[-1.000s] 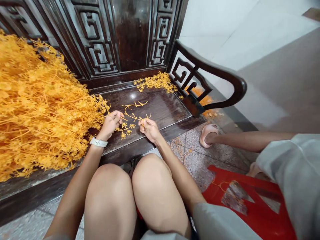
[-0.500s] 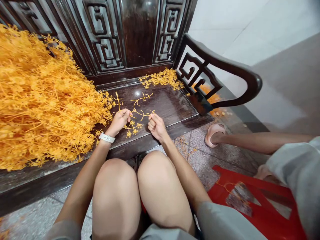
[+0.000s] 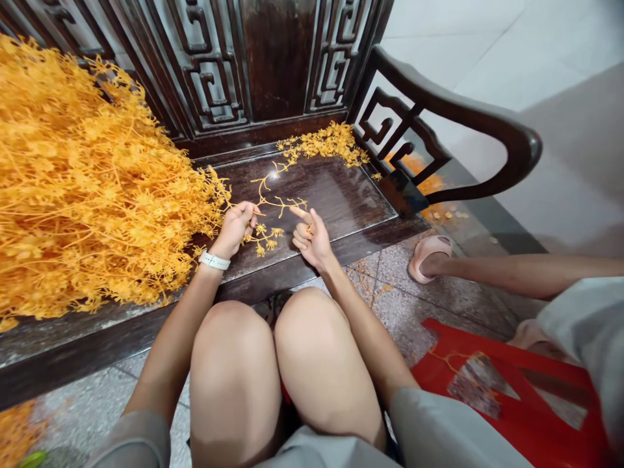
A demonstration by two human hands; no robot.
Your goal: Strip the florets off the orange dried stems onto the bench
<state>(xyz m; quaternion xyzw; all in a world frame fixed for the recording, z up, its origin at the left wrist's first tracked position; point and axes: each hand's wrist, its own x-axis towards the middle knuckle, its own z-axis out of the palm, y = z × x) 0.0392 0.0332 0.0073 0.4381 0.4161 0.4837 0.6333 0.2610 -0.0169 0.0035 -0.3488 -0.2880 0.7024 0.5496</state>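
My left hand (image 3: 237, 227), wearing a pale wristband, is closed on a thin orange artificial flower branch (image 3: 266, 198). The upper twigs of the branch are bare, while a lower sprig (image 3: 262, 242) still bears star-shaped blossoms. Close to the tip of one bare twig is my right hand (image 3: 314, 244), its forefinger and thumb apart. Its other fingers curl around a small orange blossom (image 3: 309, 229), only partly visible. Beside my left hand, a large heap of orange artificial flowers (image 3: 107, 188) covers the left of the dark wooden bench (image 3: 336, 188).
Loose orange blossoms (image 3: 336, 143) lie against the bench back, near the carved armrest (image 3: 468, 120). A person's sandalled foot (image 3: 429, 259) is to the right. A red bag (image 3: 429, 377) lies on the floor, with orange scraps (image 3: 24, 426) at lower left.
My right forefinger and thumb have parted from their pinch at the twig tip. My left hand keeps hold of the branch. The view has shifted slightly.
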